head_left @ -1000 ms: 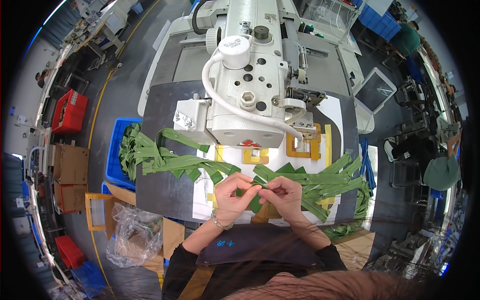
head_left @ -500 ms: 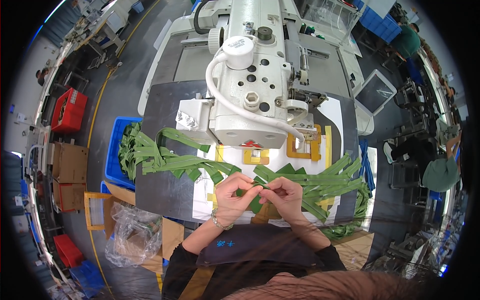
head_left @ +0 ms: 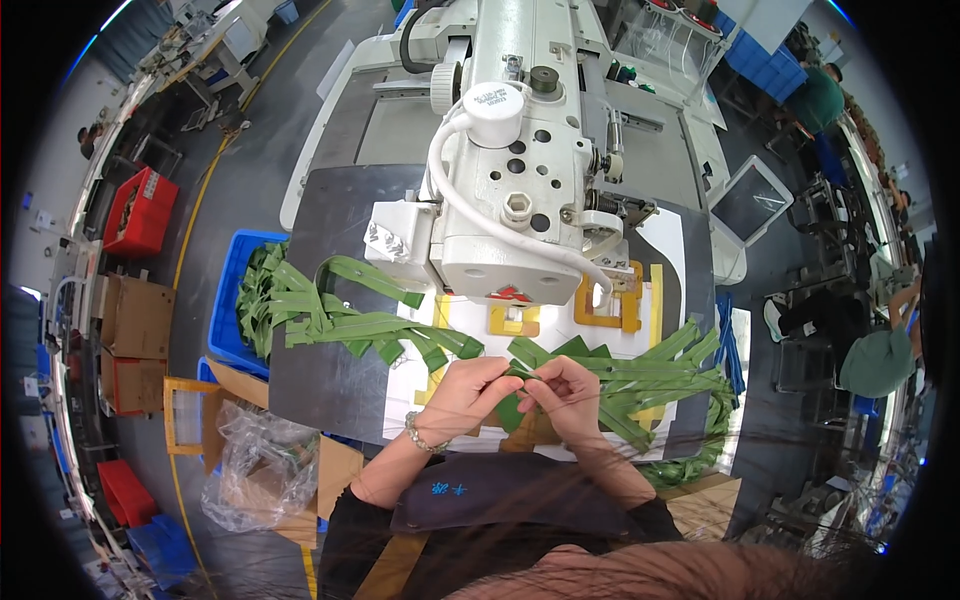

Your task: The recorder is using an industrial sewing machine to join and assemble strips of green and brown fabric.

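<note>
My left hand [head_left: 462,398], with a beaded bracelet at the wrist, pinches a green fabric strip [head_left: 518,368] between thumb and fingers. Facing it, my right hand [head_left: 567,402] is closed on the same strip. The fingertips nearly meet and hide much of the held part. Below them a green rounded piece [head_left: 508,412] shows. To the left, several green strips [head_left: 385,328] lie fanned over the table edge; to the right, another bundle of green strips [head_left: 655,375] spreads over white paper. Both hands are in front of a white industrial sewing machine [head_left: 512,235].
Yellow-brown frames [head_left: 583,320] lie under the machine head on the dark table [head_left: 330,390]. A blue bin [head_left: 226,305] with green strips stands at left. An open cardboard box with clear plastic [head_left: 255,460] stands below. A screen [head_left: 750,200] is at right; people sit farther off.
The view has shifted slightly. My hands keep their pinch on the green strip, with the fingers a little rearranged and the left wrist turned slightly lower.
</note>
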Demonstrator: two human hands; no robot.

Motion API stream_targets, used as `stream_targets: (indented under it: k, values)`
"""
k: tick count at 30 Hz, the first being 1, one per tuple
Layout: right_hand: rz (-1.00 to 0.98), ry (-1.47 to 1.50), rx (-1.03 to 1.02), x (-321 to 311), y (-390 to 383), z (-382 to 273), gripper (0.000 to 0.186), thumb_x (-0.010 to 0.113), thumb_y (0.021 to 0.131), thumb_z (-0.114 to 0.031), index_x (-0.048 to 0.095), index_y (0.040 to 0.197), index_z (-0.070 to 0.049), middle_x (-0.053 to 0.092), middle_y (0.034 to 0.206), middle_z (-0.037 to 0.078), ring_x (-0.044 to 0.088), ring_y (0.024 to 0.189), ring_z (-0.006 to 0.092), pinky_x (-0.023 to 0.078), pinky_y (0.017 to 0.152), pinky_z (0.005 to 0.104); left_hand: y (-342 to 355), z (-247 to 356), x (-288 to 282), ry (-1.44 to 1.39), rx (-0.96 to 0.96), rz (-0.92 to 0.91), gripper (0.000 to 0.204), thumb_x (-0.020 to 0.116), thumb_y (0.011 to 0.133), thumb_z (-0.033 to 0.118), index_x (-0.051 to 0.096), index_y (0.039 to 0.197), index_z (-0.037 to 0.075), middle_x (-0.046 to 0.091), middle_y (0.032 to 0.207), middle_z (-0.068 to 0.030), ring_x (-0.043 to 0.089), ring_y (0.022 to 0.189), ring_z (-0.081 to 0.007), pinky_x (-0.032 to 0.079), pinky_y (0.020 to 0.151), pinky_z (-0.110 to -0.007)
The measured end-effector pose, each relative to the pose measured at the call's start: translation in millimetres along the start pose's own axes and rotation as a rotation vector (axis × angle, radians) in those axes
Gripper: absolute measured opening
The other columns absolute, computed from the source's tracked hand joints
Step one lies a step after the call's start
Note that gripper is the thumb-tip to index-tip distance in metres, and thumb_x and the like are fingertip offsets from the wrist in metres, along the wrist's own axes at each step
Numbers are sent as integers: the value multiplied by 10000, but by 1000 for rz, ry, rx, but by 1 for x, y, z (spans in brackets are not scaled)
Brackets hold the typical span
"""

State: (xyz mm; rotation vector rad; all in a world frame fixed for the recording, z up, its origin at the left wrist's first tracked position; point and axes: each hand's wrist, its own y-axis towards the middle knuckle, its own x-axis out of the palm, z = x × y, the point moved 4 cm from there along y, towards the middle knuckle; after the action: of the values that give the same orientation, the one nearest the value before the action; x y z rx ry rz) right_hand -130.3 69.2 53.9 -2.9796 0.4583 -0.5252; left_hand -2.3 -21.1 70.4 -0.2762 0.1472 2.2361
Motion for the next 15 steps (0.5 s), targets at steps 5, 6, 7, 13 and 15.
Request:
stream_targets:
  k: [5, 6, 7, 13, 15]
  values:
    - [10, -9, -12, -1, 1, 3, 62, 618, 882, -2, 575, 894, 42, 656, 799, 75, 663, 682, 115, 522, 588, 205, 1, 2, 0, 39, 3, 33, 299, 643, 880, 176, 480, 705, -3, 432, 603, -84, 405, 544, -164, 368, 501, -299]
    - [11, 0, -16, -2, 1, 3, 60, 616, 883, -2, 576, 896, 42, 657, 802, 75, 664, 682, 115, 523, 588, 205, 1, 2, 0, 38, 3, 35, 299, 643, 880, 176, 480, 705, -3, 432, 603, -84, 405, 544, -164, 368, 501, -299]
    - [13, 8, -20, -2, 2, 4, 59, 615, 884, -2, 578, 899, 41, 657, 805, 76, 665, 683, 115, 524, 588, 205, 1, 2, 0, 38, 17, 46, 300, 645, 878, 180, 481, 704, -2, 430, 599, -89, 410, 540, -173, 370, 501, -304]
    - [18, 23, -28, -2, 1, 6, 55, 612, 885, -1, 579, 898, 41, 657, 806, 76, 663, 682, 114, 525, 591, 206, 1, 3, 0, 51, 77, 79, 300, 647, 875, 204, 491, 706, 11, 423, 593, -103, 408, 519, -214, 364, 497, -321]
    - [25, 4, -25, -2, 2, 5, 44, 600, 883, 20, 561, 884, 41, 655, 806, 103, 660, 665, 132, 535, 586, 227, 1, 4, 0, 73, 90, 81, 300, 648, 874, 210, 493, 708, 15, 422, 594, -104, 403, 517, -220, 362, 496, -322]
